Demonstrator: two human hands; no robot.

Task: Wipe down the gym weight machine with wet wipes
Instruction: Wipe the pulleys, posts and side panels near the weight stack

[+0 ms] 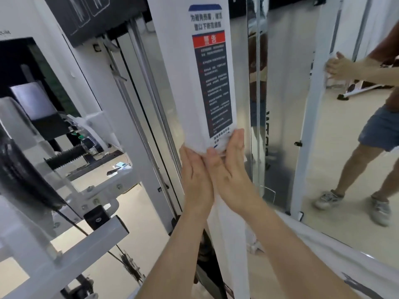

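Left hand (197, 176), right hand (232, 169) flat on machine column (172, 83), fingers straight, wet wipe (221, 145) mostly hidden beneath

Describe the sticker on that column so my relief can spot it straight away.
Start at the broad white column, just left of the mirror. A tall, narrow warning label runs down its front, ending where the left hand and right hand press. Its red band above a dark text panel marks it out.
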